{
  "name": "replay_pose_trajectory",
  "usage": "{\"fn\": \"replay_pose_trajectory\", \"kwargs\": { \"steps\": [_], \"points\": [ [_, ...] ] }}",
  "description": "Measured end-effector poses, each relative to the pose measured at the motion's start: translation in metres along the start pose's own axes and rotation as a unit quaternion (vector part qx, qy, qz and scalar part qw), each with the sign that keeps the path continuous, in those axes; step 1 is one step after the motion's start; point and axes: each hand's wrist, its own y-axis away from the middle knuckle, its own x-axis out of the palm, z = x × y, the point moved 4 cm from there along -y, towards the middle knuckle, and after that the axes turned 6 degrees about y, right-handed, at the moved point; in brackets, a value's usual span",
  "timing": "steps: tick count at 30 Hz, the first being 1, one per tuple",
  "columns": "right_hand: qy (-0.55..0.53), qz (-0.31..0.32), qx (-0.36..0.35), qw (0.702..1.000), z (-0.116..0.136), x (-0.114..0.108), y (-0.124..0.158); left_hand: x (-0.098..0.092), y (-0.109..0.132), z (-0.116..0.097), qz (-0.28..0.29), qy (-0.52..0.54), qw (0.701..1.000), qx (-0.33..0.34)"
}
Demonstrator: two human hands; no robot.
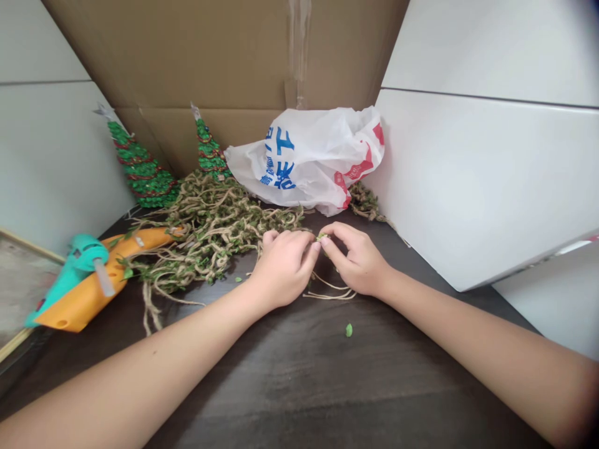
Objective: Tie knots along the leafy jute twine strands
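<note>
The right hand (356,260) pinches a small leaf (322,237) of the jute twine (210,232); I cannot tell if the curled left hand (283,269) grasps. The twine seems light and soft, so better to hold it near the leaf.

Your view was bright and evenly lit, with only a soft shadow under your right hand (355,259) on the dark table (299,386), pale glare across the white board (482,187), and bowed, darkened right corners.

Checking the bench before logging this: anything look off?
One small green leaf lies alone on the dark wood tabletop, apart from the tangled jute twine garland with green leaves. It looks shed from the garland.
</note>
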Motion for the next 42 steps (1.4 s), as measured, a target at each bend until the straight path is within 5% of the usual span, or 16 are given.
{"fn": "replay_pose_trajectory", "kwargs": {
  "steps": [25,42],
  "points": [
    [0.007,0.067,0.031,0.997,-0.002,0.004,-0.002,-0.001,-0.002,-0.003,0.003,0.074,0.996,0.054],
    [0.011,0.080,0.031,0.996,-0.003,0.005,-0.002,0.009,0.001,-0.004,0.068,-0.029,0.993,0.094]
  ]
}}
